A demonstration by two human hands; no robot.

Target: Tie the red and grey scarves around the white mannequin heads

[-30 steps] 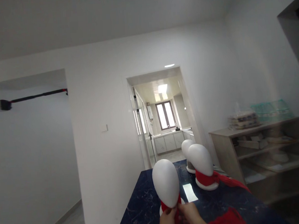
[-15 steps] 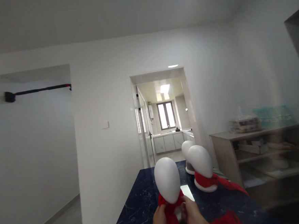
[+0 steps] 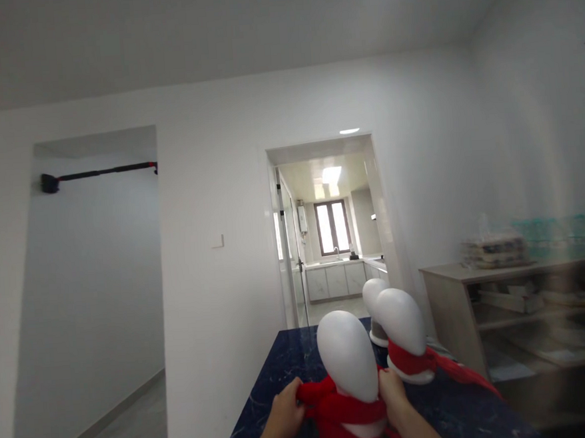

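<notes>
A white mannequin head (image 3: 347, 355) stands on the dark blue table, at the bottom middle. Around its neck runs a red scarf (image 3: 348, 410), with part hanging down in front. My left hand (image 3: 288, 406) grips the scarf left of the neck and holds it out to the side. On the other side, my right hand (image 3: 392, 392) is closed on the scarf close against the neck. Behind to the right, a second white mannequin head (image 3: 400, 321) wears a red scarf (image 3: 412, 359) whose tail trails right. The lower end of my scarf is cut off by the frame.
A third white mannequin head (image 3: 375, 296) stands farther back on the blue marbled table (image 3: 294, 349). To the right is a wooden shelf unit (image 3: 449, 315) with wrapped packs (image 3: 495, 250) on top. Beyond the table, a doorway (image 3: 318, 149) opens to a kitchen.
My hands have moved apart from in front of the neck to either side, spreading the scarf round it. The camera view has turned slightly left.
</notes>
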